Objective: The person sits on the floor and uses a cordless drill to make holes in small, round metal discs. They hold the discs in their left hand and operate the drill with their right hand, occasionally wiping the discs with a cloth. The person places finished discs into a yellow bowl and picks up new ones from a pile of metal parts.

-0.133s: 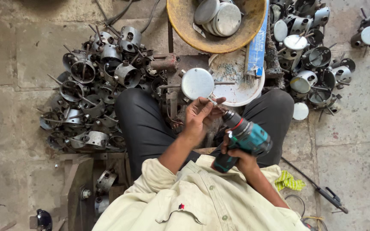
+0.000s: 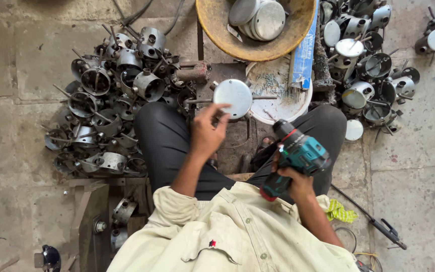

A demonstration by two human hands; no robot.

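A: Left to right? Housings (image 2: 101, 95) piled floor-left. Left hand (image 2: 208, 132) fingers loosely spread, touching round metal cap (image 2: 232, 97) at centre.
B: Cap handling?
A: Looks stiff, light, slick; grip the rim. Right hand (image 2: 298, 179) wrapped around drill (image 2: 298, 153) grip.

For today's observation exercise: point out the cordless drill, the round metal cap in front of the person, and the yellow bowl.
cordless drill (image 2: 302, 153), head view, on its teal body.
round metal cap (image 2: 233, 97), head view, centre of its flat face.
yellow bowl (image 2: 212, 30), head view, on its left rim.
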